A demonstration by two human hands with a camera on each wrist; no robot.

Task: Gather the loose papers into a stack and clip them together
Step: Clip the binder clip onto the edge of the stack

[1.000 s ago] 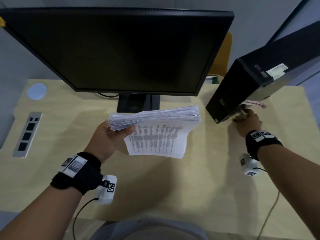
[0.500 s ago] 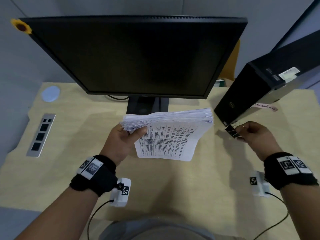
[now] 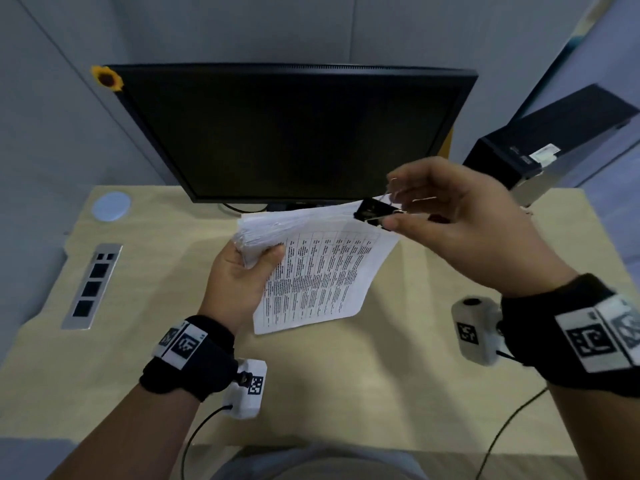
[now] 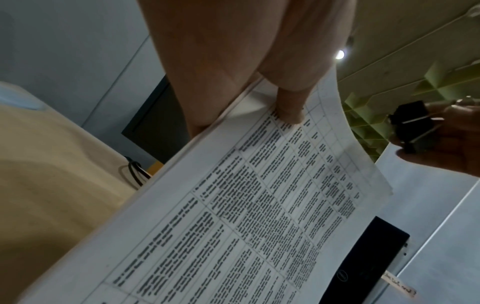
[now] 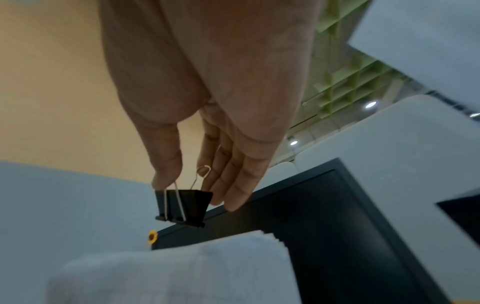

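- Gripping the paper stack (image 3: 311, 265) by one corner, the left hand (image 3: 239, 285) holds it above the desk (image 3: 346, 375), its far corner exposed.
- The right hand (image 3: 464, 223) pinches the binder clip (image 3: 374, 212) by its wire handles, mouth closed, beside that corner.

Your stack of papers (image 3: 311, 265) is a thick sheaf of white sheets printed with a table of dark text. It is held up off the surface near the middle of the frame, tilted, its fanned upper edge facing you and the lower corner drooping. Your binder clip (image 3: 373, 212) is black with two silver wire handles, raised just beside the stack's upper right corner; whether it touches the sheets is unclear.
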